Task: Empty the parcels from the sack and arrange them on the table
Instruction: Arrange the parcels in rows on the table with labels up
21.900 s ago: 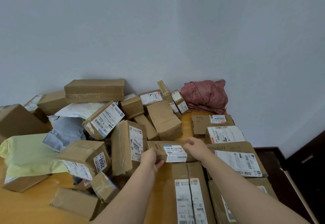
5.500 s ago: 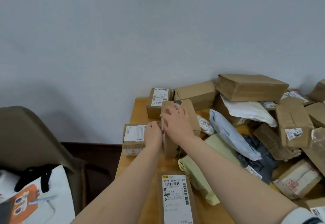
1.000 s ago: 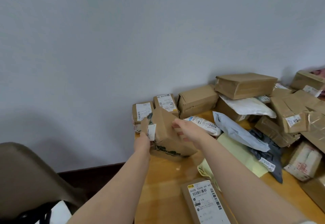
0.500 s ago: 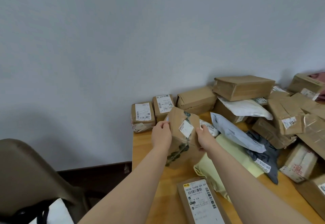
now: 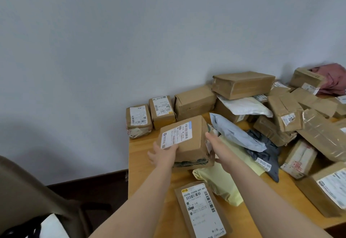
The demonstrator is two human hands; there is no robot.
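Note:
I hold a brown cardboard parcel [image 5: 189, 140] with its white label facing up, near the wooden table's [image 5: 142, 164] left edge. My left hand [image 5: 162, 154] grips its near left corner, thumb on the label. My right hand [image 5: 213, 145] holds its right side, fingers hidden behind the box. Two small labelled boxes [image 5: 138, 120] [image 5: 162, 111] stand in a row by the wall just behind it. The pink sack [image 5: 335, 78] lies crumpled at the far right.
A pile of brown boxes [image 5: 241, 84] and white, grey and yellow mailer bags [image 5: 234, 135] fills the table's middle and right. A long labelled box [image 5: 202, 207] lies near the front edge. A brown chair [image 5: 28, 191] stands at lower left.
I have turned the parcel over, label side up, and lowered it toward the table in front of the two small boxes. My left hand shifted to its near left corner.

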